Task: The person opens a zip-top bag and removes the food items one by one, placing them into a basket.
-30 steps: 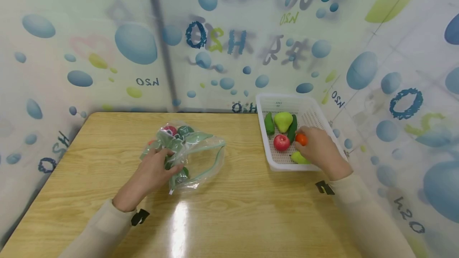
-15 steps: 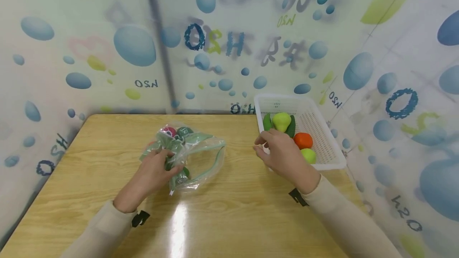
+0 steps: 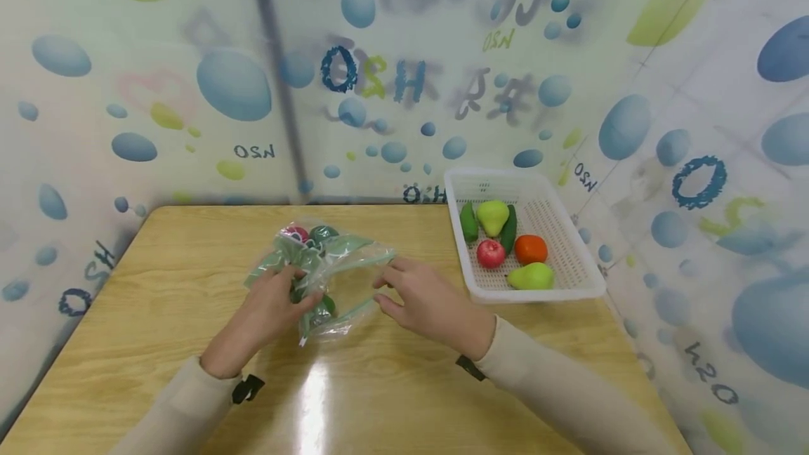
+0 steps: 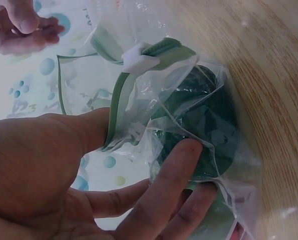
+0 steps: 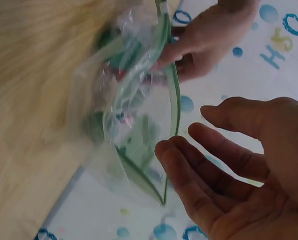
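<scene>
A clear zip bag (image 3: 344, 248) with green edging lies on the table, its mouth towards the right. Inside are a pinkish-red item (image 3: 296, 233) and dark green items, one a rounded piece (image 4: 209, 130) seen through the plastic. My left hand (image 3: 272, 307) holds the bag, thumb by the zip strip and fingers against the green piece. A white slider (image 4: 138, 59) sits on the strip. My right hand (image 3: 430, 304) is at the bag's mouth with fingers loosely bent, thumb apart and nothing held; whether its fingertips touch the rim I cannot tell.
A white plastic basket (image 3: 571, 258) stands at the table's back right. It contains two pears (image 3: 493, 218), a red apple-like fruit (image 3: 491, 253), an orange-red tomato-like piece (image 3: 531, 250) and two green cucumber-like pieces (image 3: 468, 222). Patterned walls border the wooden table (image 3: 392, 385).
My right hand has moved left from the tomato-like piece in the basket to the bag's mouth, leaving that piece in the basket. The left hand has stayed on the bag.
</scene>
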The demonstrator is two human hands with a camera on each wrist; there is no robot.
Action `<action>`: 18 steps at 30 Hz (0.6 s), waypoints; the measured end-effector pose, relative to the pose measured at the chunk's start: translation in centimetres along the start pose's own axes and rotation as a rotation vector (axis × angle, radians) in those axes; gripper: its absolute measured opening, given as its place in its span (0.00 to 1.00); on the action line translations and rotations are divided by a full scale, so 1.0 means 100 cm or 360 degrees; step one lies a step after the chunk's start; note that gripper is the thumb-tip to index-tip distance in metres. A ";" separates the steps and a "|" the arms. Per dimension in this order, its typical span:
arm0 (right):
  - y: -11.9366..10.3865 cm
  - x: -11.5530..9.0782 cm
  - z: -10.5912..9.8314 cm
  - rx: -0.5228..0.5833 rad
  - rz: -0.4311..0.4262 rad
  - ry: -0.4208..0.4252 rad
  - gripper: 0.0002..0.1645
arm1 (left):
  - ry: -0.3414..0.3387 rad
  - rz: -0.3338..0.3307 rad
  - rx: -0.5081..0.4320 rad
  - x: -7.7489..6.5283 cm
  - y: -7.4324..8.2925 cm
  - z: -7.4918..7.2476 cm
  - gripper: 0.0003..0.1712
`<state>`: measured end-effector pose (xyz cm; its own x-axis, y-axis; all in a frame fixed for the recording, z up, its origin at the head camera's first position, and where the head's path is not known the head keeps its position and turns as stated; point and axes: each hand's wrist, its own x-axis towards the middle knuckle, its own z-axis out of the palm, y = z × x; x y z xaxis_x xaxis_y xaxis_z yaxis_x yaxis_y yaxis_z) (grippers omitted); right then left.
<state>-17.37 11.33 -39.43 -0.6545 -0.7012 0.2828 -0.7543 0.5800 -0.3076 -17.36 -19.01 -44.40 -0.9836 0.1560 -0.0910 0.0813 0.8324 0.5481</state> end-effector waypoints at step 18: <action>0.008 0.047 0.071 -0.0045 0.0110 -0.0351 0.23 | 0.0058 0.0113 -0.0078 0.007 0.006 0.006 0.32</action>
<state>-20.68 5.50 -44.81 -0.6798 -0.7313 0.0553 -0.7113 0.6391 -0.2926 -17.86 -18.11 -44.62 -0.9808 0.1937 -0.0206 0.1441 0.7926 0.5925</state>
